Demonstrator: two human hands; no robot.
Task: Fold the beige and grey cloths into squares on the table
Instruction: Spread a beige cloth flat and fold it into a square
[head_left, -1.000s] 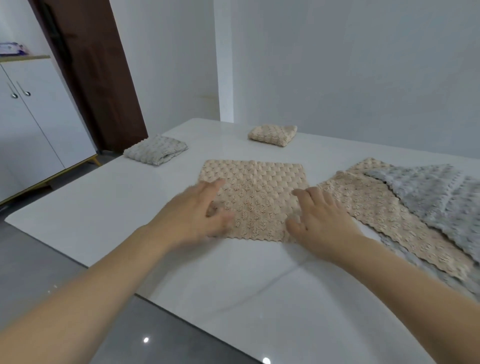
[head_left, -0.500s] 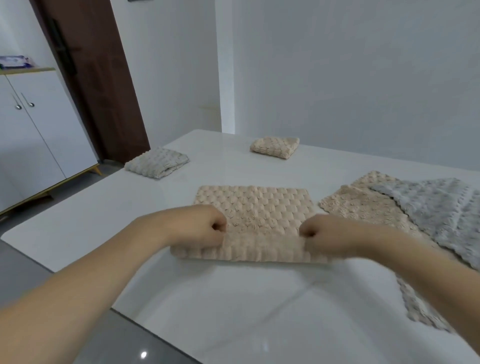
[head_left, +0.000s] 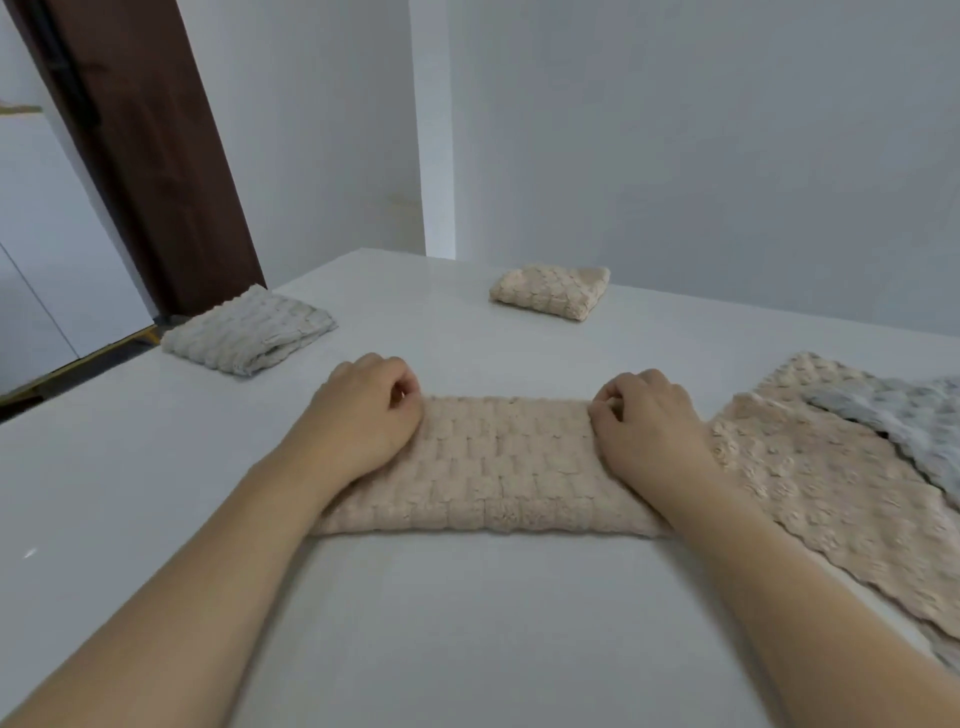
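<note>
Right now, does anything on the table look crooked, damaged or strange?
Nothing stands out. The beige cloth lies folded in half under both hands, with even edges. The two folded squares behind it look tidy. The pile of unfolded cloths at the right is loose, as expected.

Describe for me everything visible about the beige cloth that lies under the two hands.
The beige cloth is a soft, thick textile with a raised, scale-like weave. It lies flat on the white table, folded in half into a long rectangle, with the fold along its near edge. The left hand and the right hand pinch its far corners with curled fingers. Its right end meets an unfolded beige cloth.
</note>
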